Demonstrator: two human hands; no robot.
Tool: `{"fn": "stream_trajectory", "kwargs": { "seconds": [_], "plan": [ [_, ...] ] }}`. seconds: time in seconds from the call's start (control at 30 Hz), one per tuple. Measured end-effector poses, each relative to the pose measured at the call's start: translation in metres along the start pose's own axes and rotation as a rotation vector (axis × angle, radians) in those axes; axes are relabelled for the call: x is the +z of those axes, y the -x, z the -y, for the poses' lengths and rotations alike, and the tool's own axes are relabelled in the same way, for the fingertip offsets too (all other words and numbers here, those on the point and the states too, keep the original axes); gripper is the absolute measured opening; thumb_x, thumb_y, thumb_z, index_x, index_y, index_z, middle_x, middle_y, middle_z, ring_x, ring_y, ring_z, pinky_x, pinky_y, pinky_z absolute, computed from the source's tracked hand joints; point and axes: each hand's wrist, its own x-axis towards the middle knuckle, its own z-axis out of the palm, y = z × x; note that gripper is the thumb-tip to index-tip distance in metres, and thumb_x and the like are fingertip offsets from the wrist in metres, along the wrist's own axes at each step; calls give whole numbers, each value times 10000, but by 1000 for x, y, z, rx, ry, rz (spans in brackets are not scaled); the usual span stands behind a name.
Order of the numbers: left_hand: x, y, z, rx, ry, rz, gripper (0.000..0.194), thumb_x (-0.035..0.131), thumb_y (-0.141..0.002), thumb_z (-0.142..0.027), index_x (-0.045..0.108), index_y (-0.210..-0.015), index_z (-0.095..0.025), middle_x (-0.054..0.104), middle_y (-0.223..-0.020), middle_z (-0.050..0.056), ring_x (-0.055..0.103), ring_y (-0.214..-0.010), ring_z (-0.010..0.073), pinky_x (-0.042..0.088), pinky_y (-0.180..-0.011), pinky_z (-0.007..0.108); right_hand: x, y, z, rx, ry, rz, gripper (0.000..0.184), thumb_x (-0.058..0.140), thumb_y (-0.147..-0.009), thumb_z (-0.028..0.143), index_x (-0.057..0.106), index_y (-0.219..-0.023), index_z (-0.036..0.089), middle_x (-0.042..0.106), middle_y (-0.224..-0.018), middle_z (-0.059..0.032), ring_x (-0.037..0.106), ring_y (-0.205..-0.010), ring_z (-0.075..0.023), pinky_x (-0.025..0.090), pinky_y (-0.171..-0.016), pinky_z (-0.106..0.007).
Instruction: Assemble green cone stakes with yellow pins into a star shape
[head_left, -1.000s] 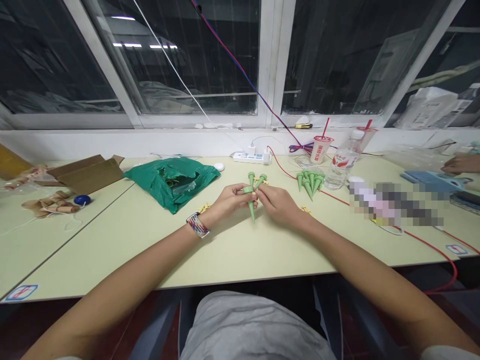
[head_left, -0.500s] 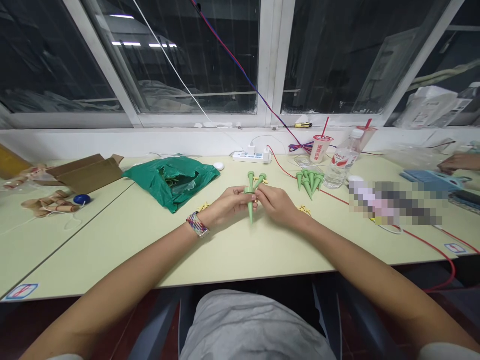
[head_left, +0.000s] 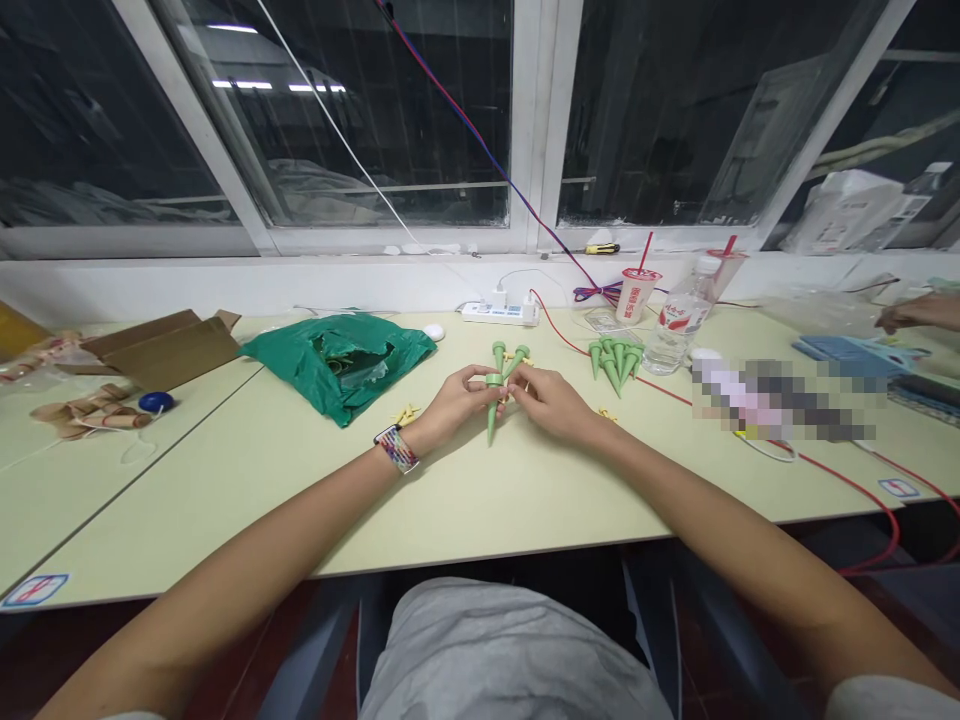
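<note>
My left hand (head_left: 455,400) pinches the wide top of a green plastic cone spike (head_left: 491,410) whose tip points down toward me. My right hand (head_left: 550,402) meets it from the right, fingertips closed on a small yellow piece at the spike's top; I cannot make out its shape. Two more green spikes (head_left: 507,356) lie just behind my hands. A cluster of several green spikes (head_left: 616,362) lies further right. Small yellow pieces (head_left: 406,413) rest on the pale table (head_left: 480,490).
A green plastic bag (head_left: 341,362) lies at left, a cardboard box (head_left: 161,346) further left. A power strip (head_left: 501,314), a red-straw cup (head_left: 634,295), a water bottle (head_left: 679,320) and a red cable (head_left: 840,470) are at the back right. Another person's hand (head_left: 919,313) shows at far right.
The view shifted slightly, moving everything a little left in frame. The spike's tip has swung a little leftward in my left hand, and my right fingers have shifted at its top.
</note>
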Motion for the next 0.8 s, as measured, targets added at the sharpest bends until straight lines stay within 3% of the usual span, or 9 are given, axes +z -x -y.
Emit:
{"fn": "stream_trajectory", "kwargs": {
  "seconds": [0.17,0.27,0.37,0.5,0.8],
  "plan": [
    [-3,-1,1,-27,-26,12,569,953,-713,-414,605,-1083,-158,761,-801,51,716,-703,180,545,-752,347,1,-1,0,-55,34,-14,8,620,-913,212,617,-918,217,704,-899,-17,612,-777,-167,405,-715,-274],
    [-4,-2,3,-40,-109,3,542,902,-775,-447,604,-1128,-164,778,-842,83,741,-748,210,547,-742,352,1,-2,-3,-2,96,0,49,649,-859,200,614,-883,223,711,-872,-8,615,-771,-169,390,-693,-271],
    [-7,-5,9,61,-260,-91,473,802,-858,-452,614,-1187,-169,779,-935,97,748,-839,220,560,-784,361,-4,-4,-11,119,213,33,77,672,-819,197,610,-855,225,724,-862,-16,613,-758,-179,352,-650,-278],
    [-16,-10,17,206,-403,-179,361,740,-873,-428,656,-1117,-176,741,-1018,86,727,-928,215,565,-820,347,-15,-7,-27,297,404,75,61,662,-829,212,602,-818,215,727,-869,-57,599,-756,-197,302,-616,-296],
    [-22,-15,22,181,-433,-178,299,685,-842,-404,637,-1046,-191,735,-1022,94,726,-896,233,579,-818,386,-21,-19,-51,401,529,52,96,629,-933,286,666,-964,203,747,-1006,-67,630,-881,-199,316,-643,-286]
  ]
}}
